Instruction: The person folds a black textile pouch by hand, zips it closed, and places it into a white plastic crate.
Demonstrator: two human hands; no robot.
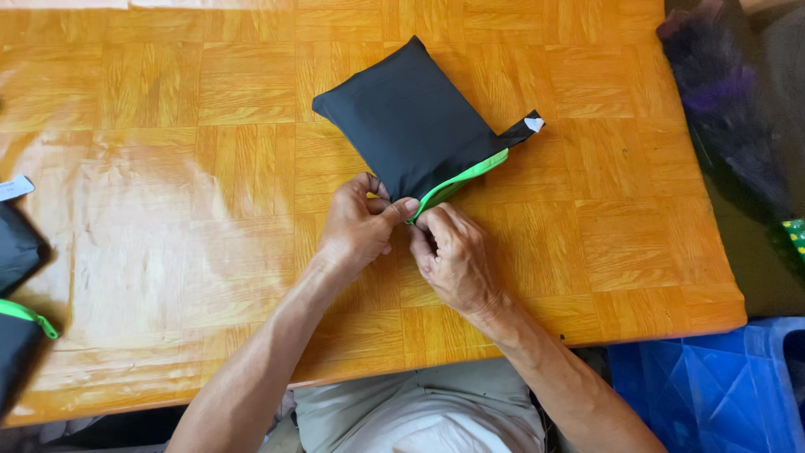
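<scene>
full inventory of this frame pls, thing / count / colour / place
pouch: 1, black with green zip edge, table centre, near corner pinched by both hands
loop tab: 1, black with white tip, pouch's right corner
table: 1, orange wood parquet, fills view
fabric items: 2, black, one with green trim, left edge
crate: 1, blue, bottom right
left hand: 1, grip on pouch corner
right hand: 1, grip at zip end
</scene>
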